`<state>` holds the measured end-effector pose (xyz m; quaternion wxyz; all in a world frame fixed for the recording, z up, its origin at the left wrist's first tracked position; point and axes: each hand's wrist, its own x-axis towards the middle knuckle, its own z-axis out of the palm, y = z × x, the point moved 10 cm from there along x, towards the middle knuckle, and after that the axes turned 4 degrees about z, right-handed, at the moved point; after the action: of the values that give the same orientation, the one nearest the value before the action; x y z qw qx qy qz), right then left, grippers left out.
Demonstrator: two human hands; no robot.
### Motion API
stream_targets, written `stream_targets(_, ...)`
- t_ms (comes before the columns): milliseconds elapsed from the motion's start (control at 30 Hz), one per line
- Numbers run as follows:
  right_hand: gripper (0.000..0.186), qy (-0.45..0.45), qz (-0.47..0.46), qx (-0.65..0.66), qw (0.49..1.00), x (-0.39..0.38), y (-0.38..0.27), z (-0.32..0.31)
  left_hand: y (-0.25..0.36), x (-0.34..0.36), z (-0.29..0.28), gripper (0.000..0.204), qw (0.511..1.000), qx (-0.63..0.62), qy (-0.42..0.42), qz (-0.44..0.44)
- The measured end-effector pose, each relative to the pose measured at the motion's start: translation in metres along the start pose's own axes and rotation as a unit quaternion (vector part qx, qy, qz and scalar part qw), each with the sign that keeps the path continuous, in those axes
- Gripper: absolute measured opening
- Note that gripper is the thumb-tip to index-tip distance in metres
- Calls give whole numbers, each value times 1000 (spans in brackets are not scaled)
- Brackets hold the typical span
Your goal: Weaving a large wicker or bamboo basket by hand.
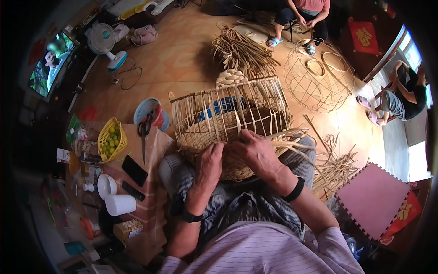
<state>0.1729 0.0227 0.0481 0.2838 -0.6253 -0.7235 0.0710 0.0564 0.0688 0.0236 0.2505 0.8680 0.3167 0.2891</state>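
A half-woven basket (210,129) rests across my lap, its wooden frame and upright stakes bare above a band of braided straw. My left hand (211,163) is closed at the near side of the basket, its fingertips turned into the weave and partly hidden. Beside it, my right hand (255,154) pinches a flat, pale strip of straw (239,123) that rises against the stakes. Loose straw ends (289,140) stick out to the right of that hand. Something blue (221,107) shows through the stakes.
On my left, a low table holds black scissors (144,132), a yellow basket of green fruit (111,142), a phone (134,171) and a white cup (120,205). Straw bundles (244,50) and a wire frame (319,75) lie on the floor. Two people sit farther off.
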Motion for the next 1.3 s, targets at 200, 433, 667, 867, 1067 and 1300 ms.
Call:
stream_targets(200, 26, 3, 31, -103, 994, -10, 25, -23, 3, 6, 3, 12, 996, 19, -81, 18)
stream_targets(433, 25, -3, -4, -116, 993, -28, 26, -29, 0, 20, -3, 25, 996, -73, -56, -17)
stream_targets(667, 25, -45, 6, -87, 995, -47, 16, -37, -13, 35, 5, 25, 989, -82, -119, -14)
stream_targets(867, 16, 24, 60, 69, 996, -42, 39, -56, -6, 37, 4, 24, 986, -105, -127, 38)
stream_targets(1067, 17, 111, 73, -24, 991, -47, 25, -76, -13, 38, 4, 21, 982, -114, -145, 33)
stream_targets(1300, 32, 12, 90, -29, 995, -69, 7, -10, -15, 46, 11, 23, 964, -145, -221, 19)
